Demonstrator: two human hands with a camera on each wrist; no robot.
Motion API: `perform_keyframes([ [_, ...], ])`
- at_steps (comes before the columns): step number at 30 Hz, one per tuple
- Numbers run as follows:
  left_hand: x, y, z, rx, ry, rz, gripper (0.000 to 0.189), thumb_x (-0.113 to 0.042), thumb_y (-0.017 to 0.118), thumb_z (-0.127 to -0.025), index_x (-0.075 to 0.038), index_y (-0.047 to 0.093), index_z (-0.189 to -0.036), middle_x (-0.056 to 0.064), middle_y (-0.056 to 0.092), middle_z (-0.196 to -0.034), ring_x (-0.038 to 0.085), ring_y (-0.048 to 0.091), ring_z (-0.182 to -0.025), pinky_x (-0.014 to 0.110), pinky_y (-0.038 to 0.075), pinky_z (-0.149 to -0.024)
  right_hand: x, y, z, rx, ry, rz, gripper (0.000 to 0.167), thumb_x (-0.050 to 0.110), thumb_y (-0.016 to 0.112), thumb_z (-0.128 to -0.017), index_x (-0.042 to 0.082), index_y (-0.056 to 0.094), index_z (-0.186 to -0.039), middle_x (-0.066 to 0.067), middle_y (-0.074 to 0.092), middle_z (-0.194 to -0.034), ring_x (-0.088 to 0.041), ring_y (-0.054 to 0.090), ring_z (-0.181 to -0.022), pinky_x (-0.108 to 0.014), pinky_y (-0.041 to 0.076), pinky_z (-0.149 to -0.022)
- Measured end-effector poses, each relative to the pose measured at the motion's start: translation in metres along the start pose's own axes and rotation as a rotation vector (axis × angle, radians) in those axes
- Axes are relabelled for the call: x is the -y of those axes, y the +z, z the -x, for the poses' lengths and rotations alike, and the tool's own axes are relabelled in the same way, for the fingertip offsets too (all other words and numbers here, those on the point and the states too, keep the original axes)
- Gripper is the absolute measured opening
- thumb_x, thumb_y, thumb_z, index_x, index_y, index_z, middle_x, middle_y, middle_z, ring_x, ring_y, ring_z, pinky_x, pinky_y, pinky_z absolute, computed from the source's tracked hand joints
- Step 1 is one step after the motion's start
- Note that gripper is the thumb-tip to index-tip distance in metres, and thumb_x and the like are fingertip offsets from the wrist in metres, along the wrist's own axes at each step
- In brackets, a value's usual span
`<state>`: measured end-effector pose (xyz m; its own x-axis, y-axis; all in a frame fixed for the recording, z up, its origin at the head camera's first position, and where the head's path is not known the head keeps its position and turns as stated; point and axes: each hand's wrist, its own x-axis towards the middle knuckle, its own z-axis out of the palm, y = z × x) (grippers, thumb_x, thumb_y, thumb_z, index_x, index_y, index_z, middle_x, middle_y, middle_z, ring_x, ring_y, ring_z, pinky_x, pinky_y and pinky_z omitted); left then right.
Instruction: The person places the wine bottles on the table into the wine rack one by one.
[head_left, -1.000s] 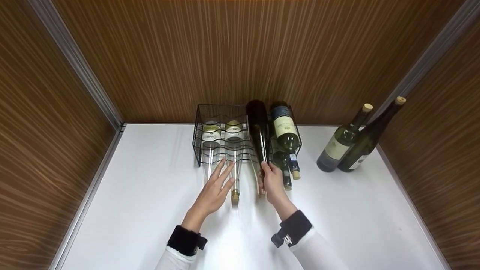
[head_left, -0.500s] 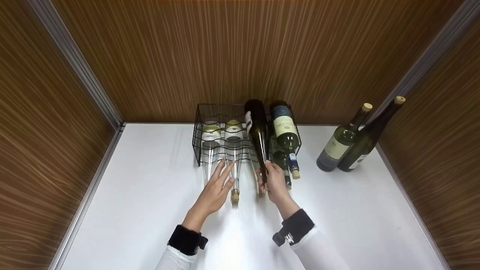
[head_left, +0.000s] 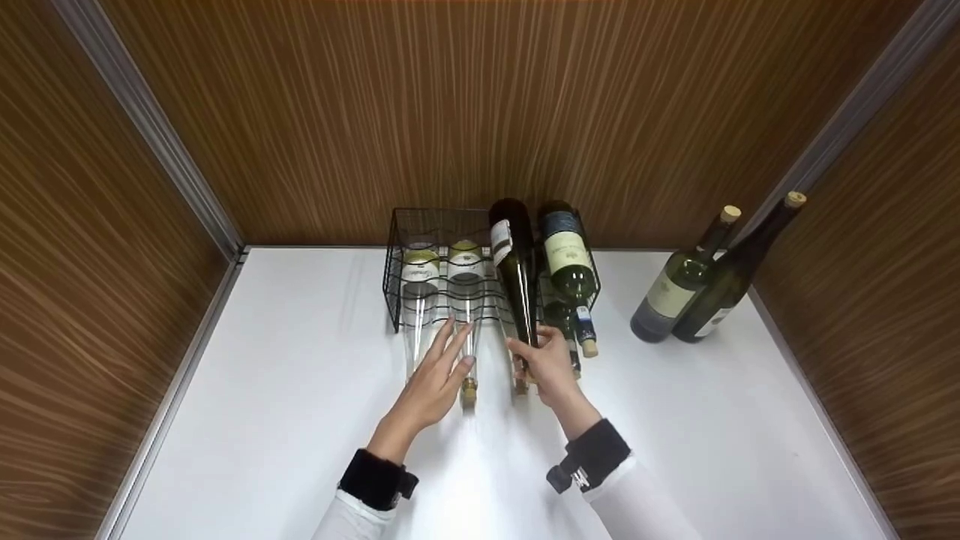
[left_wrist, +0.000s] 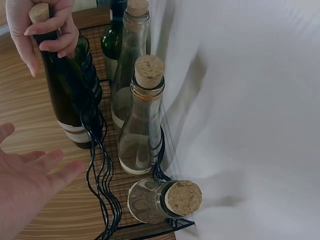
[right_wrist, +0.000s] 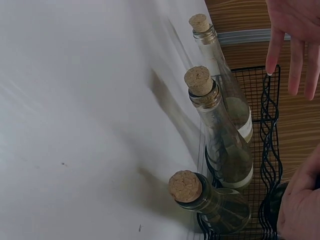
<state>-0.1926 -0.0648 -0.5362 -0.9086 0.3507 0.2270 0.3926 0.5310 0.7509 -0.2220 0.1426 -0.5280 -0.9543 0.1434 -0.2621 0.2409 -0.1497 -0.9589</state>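
In the head view a dark corked wine bottle (head_left: 513, 262) lies on the upper tier of a black wire wine rack (head_left: 392, 277), neck toward me. My right hand (head_left: 555, 367) holds its neck near the cork, thumb across the top; the left wrist view shows this hand (left_wrist: 47, 27) from the neck end. My left hand (head_left: 429, 390) hovers with straight, spread fingers above two clear bottles (head_left: 466, 271) on the lower tier; whether it touches them I cannot tell. Another clear bottle's cork (head_left: 521, 388) shows under the dark one.
A green bottle with a cream label (head_left: 568, 251) lies at the rack's right end, over another green bottle (head_left: 574, 361). Two corked bottles, one green (head_left: 671, 292) and one darker (head_left: 731, 289), stand at the right. A wood-grain wall (head_left: 480, 112) rises behind the rack.
The dark bottle has turned about its length, bringing its white label into view on the left side. My right thumb has shifted left across the neck. The left hand stays almost still.
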Motion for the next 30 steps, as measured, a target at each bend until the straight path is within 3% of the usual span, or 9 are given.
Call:
perform_keyframes([
  [4,-0.0006,0.0018,0.0,0.004,-0.004,0.001,0.054,-0.042,0.033,-0.107,-0.024,0.026,-0.157,0.006,0.008,-0.164,0.043,0.026,-0.141,0.068,0.032,-0.101,0.0037,-0.0002,0.0044,-0.013,0.006,0.009,0.05,0.003,0.07,-0.088,-0.004,0.036,-0.124,-0.017,0.055,-0.099,-0.016,0.061,-0.069,-0.028,0.057,-0.051],
  [10,0.0008,0.0027,0.0008,-0.001,0.004,0.005,0.053,-0.041,0.034,-0.107,-0.026,0.026,-0.157,0.007,0.01,-0.163,0.041,0.026,-0.141,0.067,0.034,-0.101,0.0003,-0.003,0.0019,-0.017,-0.007,-0.028,0.038,0.007,0.065,-0.093,-0.005,0.042,-0.121,-0.018,0.059,-0.098,-0.017,0.063,-0.067,-0.03,0.057,-0.051],
  [17,0.0001,0.0032,0.0019,0.008,0.009,0.007,0.054,-0.042,0.033,-0.107,-0.025,0.025,-0.157,0.01,0.009,-0.163,0.042,0.029,-0.14,0.066,0.035,-0.101,-0.0015,-0.0039,0.0033,0.003,0.0,0.024,0.032,0.019,0.06,-0.098,-0.004,0.053,-0.119,-0.015,0.061,-0.1,-0.02,0.063,-0.071,-0.03,0.056,-0.051],
  [19,-0.0004,0.0029,0.0022,0.008,0.008,0.007,0.054,-0.042,0.033,-0.107,-0.025,0.025,-0.157,0.009,0.009,-0.163,0.042,0.029,-0.14,0.067,0.035,-0.1,-0.002,-0.0043,0.0033,0.002,0.014,0.071,0.036,0.023,0.058,-0.099,-0.004,0.054,-0.123,-0.016,0.06,-0.107,-0.027,0.064,-0.08,-0.036,0.059,-0.059],
  [21,-0.0007,0.0027,0.0023,0.006,0.008,0.006,0.053,-0.042,0.033,-0.107,-0.026,0.025,-0.157,0.009,0.009,-0.163,0.043,0.029,-0.139,0.069,0.035,-0.099,-0.0016,-0.0045,0.0038,-0.005,0.026,0.131,0.043,0.028,0.057,-0.1,-0.003,0.052,-0.131,-0.019,0.058,-0.118,-0.032,0.062,-0.101,-0.043,0.058,-0.078],
  [23,-0.0008,0.0025,0.0023,0.003,0.008,0.007,0.053,-0.041,0.034,-0.107,-0.027,0.024,-0.157,0.008,0.009,-0.164,0.043,0.029,-0.139,0.07,0.035,-0.098,-0.001,-0.0043,0.0041,-0.002,0.03,0.178,0.051,0.031,0.056,-0.101,-0.004,0.048,-0.138,-0.022,0.053,-0.13,-0.037,0.052,-0.12,-0.05,0.048,-0.096],
  [25,-0.0007,0.0026,0.0022,0.005,0.005,0.006,0.053,-0.042,0.033,-0.107,-0.028,0.024,-0.157,0.007,0.008,-0.164,0.043,0.029,-0.14,0.07,0.035,-0.097,0.0,-0.0036,0.0048,0.005,0.032,0.2,0.057,0.032,0.055,-0.101,-0.006,0.043,-0.142,-0.024,0.048,-0.139,-0.037,0.041,-0.132,-0.053,0.037,-0.107],
  [27,-0.0004,0.0027,0.0022,0.007,0.006,0.011,0.053,-0.041,0.034,-0.107,-0.028,0.024,-0.157,0.007,0.008,-0.164,0.043,0.029,-0.14,0.07,0.035,-0.098,0.0007,-0.0025,0.0052,0.016,0.022,0.206,0.057,0.031,0.054,-0.101,-0.008,0.042,-0.142,-0.025,0.046,-0.141,-0.037,0.038,-0.135,-0.053,0.033,-0.11],
  [30,0.0005,0.0032,0.0023,0.007,0.005,0.014,0.053,-0.041,0.034,-0.107,-0.028,0.024,-0.157,0.007,0.008,-0.164,0.044,0.029,-0.139,0.07,0.035,-0.098,0.0007,-0.0003,0.005,0.019,-0.004,0.216,0.051,0.029,0.054,-0.101,-0.008,0.049,-0.137,-0.025,0.052,-0.134,-0.032,0.049,-0.124,-0.046,0.04,-0.105],
])
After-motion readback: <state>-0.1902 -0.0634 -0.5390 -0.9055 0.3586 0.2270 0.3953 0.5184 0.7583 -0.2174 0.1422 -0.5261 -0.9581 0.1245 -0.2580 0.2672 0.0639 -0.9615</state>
